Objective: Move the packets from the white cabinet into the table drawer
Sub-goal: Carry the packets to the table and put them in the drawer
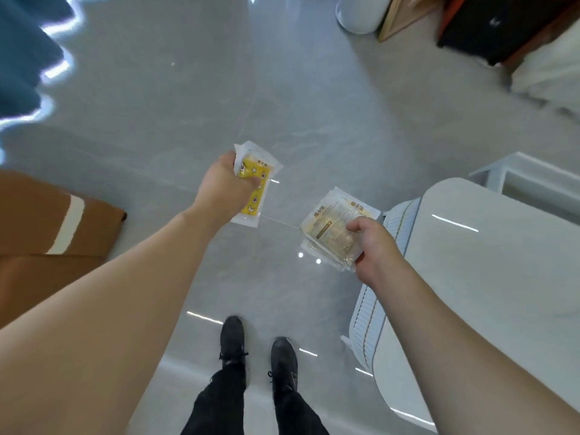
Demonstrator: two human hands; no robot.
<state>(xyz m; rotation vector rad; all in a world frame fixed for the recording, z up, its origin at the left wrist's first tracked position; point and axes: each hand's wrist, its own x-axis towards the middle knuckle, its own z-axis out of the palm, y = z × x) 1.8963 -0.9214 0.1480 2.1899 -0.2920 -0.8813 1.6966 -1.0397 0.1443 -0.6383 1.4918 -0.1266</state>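
Gripping packets [255,183] in both hands [223,183]

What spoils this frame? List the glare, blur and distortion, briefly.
Head view: bright glare streaks on the glossy floor and on the white table; blown-out light edges the blue curtain; wide-angle bending stretches both forearms; slight motion blur softens the print on the yellow packets in the left hand and the pale packets in the right hand.
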